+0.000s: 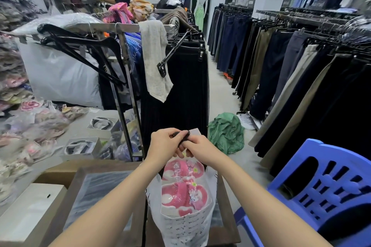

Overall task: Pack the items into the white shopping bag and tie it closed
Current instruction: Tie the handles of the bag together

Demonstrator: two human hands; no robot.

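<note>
The white shopping bag (pixel 183 224) stands open on a wooden table (pixel 225 232), pink-and-white slippers (pixel 183 186) in clear wrap showing inside. Above its mouth, the left hand (pixel 166 144) and right hand (pixel 200 147) meet, fingers pinching a small black object (pixel 185 136).

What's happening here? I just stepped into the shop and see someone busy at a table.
A person is packing a white shopping bag standing on the table. Pink-and-white slippers in clear wrap already sit inside, showing above the open mouth. Both hands, left hand and right hand, meet above the bag, pinching a small dark item. The bag isn't tied yet.
</note>
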